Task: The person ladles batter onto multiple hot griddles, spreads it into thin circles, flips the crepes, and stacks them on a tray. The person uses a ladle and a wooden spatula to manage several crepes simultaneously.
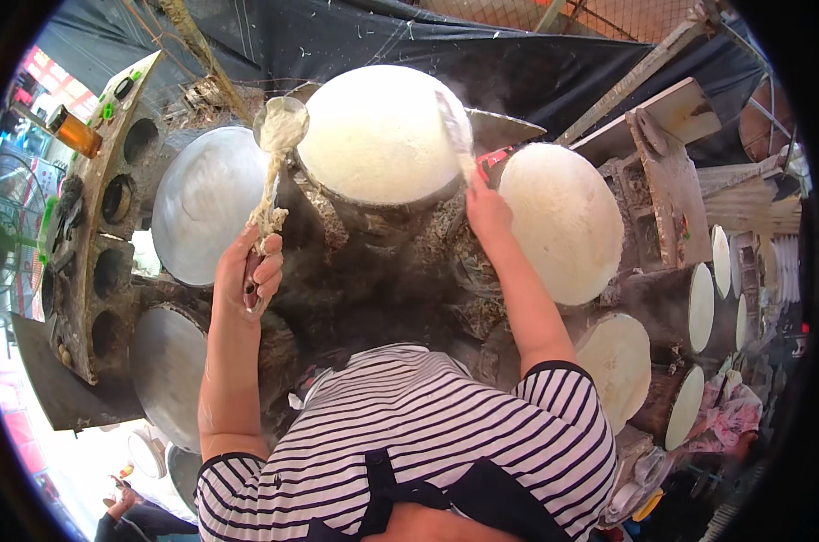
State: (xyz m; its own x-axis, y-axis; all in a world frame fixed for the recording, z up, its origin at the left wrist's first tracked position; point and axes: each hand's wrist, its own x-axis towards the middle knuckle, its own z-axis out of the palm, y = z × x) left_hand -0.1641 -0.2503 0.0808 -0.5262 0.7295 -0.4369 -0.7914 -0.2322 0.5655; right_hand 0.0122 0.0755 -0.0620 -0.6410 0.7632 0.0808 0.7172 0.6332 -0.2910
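Note:
My left hand [248, 266] is closed round the handle of a ladle [283, 125], whose bowl is full of thick pale batter. Batter clings to the ladle's handle and to my fingers. My right hand [488, 215] grips a flat spatula [454, 122], blurred by motion, at the right side of the large middle pan [387, 217]. A pale batter layer [369, 135] covers that pan's round top. Just right of my right hand is a second pale, coated round [561, 224]. A bare grey round griddle [209, 206] lies left of the ladle.
Another grey griddle [167, 370] is at lower left, a pale-coated round [617, 366] at lower right. A slab with round holes [102, 262] and an amber container [73, 132] stand left. A beam [635, 77] slants at back right. Another person's hand [126, 497] shows at lower left.

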